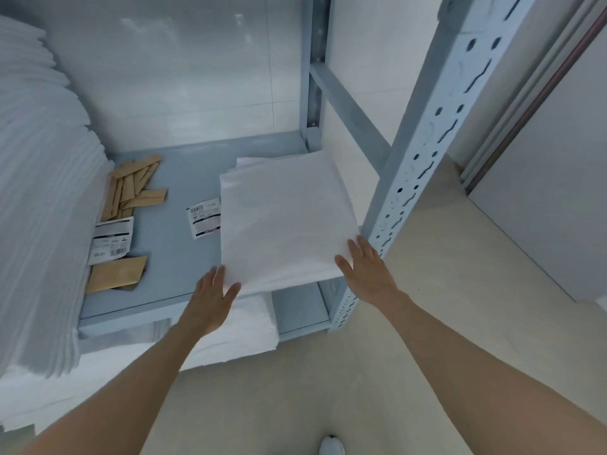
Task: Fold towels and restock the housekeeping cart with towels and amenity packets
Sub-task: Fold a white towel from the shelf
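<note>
Head view: your left hand lies flat, fingers spread, on the near left corner of the folded towel. Your right hand presses the near right corner, fingers straight. Neither grips. Towel sits on the grey shelf, right side, near edge overhanging the front lip, close to the slotted post. Left of it: a barcode label, brown packets, then a tall towel stack. More towels lie on the shelf below.
</note>
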